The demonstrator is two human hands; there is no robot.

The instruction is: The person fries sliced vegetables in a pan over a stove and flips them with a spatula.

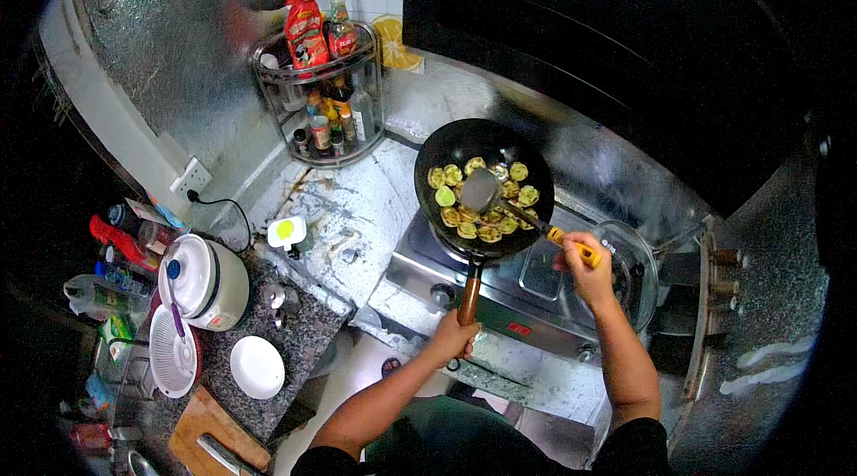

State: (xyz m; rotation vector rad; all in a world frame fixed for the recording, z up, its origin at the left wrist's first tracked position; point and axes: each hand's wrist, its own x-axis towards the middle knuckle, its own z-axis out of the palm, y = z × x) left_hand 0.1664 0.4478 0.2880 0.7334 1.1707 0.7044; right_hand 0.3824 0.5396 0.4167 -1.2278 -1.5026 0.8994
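Observation:
My left hand (454,337) is wrapped round the brown wooden handle of a black wok (446,150), which sits over the left burner of the gas stove (412,271). In my right hand (586,267) is a spatula (482,190) with a grey metal blade and a yellow-and-black handle. Its blade rests among the round slices in the wok. These slices (489,233) are yellow-green with browned patches and look like zucchini or eggplant; I cannot tell which. One brighter green slice (445,197) lies at the left of the group.
A glass lid (639,253) lies on the stove's right side. A corner rack (259,74) holds bottles. On the left counter are a rice cooker (228,284), a white colander (170,360), a white plate (257,367), and a cutting board (192,427) with a knife (223,455).

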